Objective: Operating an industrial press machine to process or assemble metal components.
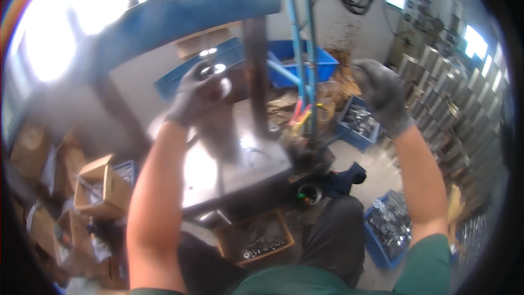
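My left hand [195, 94], in a grey glove, is raised over the metal worktable. Its fingers are closed around shiny round metal pieces [224, 86], blurred and washed out by glare. My right hand [380, 92], gloved as well, is lifted on the right, level with the left one and well apart from it. Its fingers curl inward, and whatever they hold, if anything, is hidden. The metal worktable [256, 166] is bright with reflections, and a dark upright post [255, 71] rises at its far side.
A blue bin of metal parts [367, 224] stands by my right knee, another blue bin [349, 137] farther off. A shallow tray of small round parts [226, 243] is between my legs. Cardboard boxes [101, 191] crowd the left; stacked metal bars [442, 93] line the right. Blue pipes [311, 27] rise ahead.
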Demonstrator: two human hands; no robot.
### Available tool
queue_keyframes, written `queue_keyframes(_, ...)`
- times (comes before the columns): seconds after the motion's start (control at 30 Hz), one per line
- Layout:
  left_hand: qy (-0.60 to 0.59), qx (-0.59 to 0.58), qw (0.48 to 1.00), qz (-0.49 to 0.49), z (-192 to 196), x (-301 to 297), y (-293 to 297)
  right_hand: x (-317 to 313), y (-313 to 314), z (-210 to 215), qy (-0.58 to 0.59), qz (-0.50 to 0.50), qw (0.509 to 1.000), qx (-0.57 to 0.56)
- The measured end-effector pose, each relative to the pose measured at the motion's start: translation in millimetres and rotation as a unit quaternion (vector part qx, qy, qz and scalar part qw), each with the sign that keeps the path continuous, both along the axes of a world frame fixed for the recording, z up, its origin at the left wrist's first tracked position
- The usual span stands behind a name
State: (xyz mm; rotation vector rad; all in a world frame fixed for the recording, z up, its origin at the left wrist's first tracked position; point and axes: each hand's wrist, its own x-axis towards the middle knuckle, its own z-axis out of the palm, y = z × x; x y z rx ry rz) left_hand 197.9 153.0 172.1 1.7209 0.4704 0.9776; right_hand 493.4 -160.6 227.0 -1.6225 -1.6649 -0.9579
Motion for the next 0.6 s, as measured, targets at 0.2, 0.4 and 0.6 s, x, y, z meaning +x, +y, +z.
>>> queue_keyframes(0.2,0.050,0.175,0.983,0.029,-22.2,-12.4,41.4,0.7,4.6,-9.1,-0.029,-0.009,0.998,0.048)
queue_keyframes(0.4,-0.100,0.062,0.993,-0.033,-71.2,-16.3,42.5,-40.6,-73.6,-39.0,0.064,0.001,0.998,0.021)
queue_keyframes(0.6,0.004,0.077,0.996,-0.037,-147.6,31.0,-177.6,-104.0,-170.2,-117.5,0.151,0.156,0.976,0.022)
